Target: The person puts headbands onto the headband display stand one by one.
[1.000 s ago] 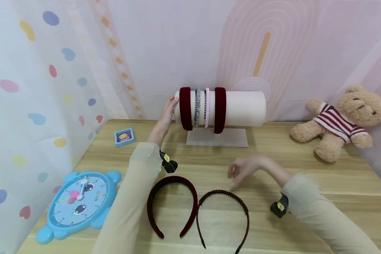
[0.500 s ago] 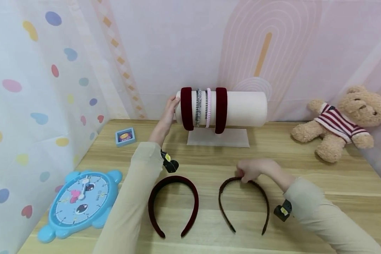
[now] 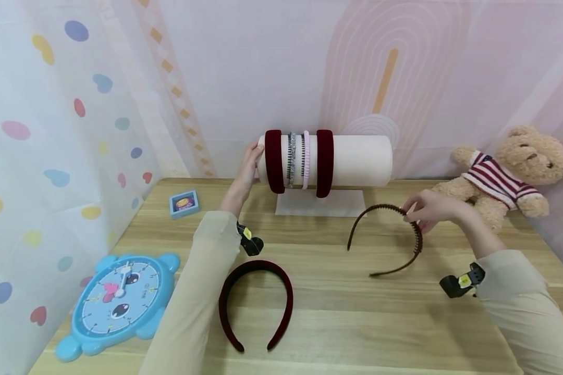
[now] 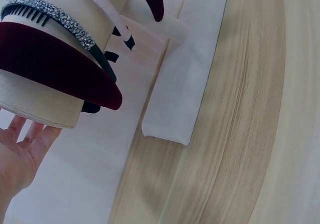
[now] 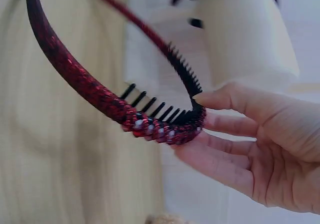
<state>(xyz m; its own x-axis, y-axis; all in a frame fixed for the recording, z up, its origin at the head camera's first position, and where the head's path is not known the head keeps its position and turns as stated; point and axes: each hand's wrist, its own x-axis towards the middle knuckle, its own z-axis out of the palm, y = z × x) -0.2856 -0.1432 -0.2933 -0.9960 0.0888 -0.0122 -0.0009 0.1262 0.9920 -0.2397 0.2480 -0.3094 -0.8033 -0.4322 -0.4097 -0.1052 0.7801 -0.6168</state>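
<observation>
My right hand point(image 3: 431, 208) pinches a thin dark red headband point(image 3: 417, 242) with inner comb teeth, between thumb and fingers at its curved top. It is tilted in the air, right of the display stand; in the right wrist view the headband point(image 5: 85, 79) shows a glittery, beaded surface. My left hand point(image 3: 247, 169) touches the left end of the cream cylinder point(image 3: 362, 160) of the stand; its fingers point(image 4: 42, 139) are fairly straight against the end. The cylinder carries a wide dark red headband point(image 3: 274, 161), a silver glittery one point(image 3: 292, 161), a pink one point(image 3: 306, 160) and another wide dark red one point(image 3: 325, 164).
A dark red velvet headband point(image 3: 255, 264) lies on the wooden table point(image 3: 328, 338). On the left are a blue toy clock point(image 3: 122, 302) and a small blue framed box point(image 3: 184, 203). A teddy bear point(image 3: 502, 177) sits at the back right, near my right hand.
My right hand took hold of the thin headband on the table, slid it right, then lifted it up and further right, tilting it. My left hand stays at the cylinder's end.
</observation>
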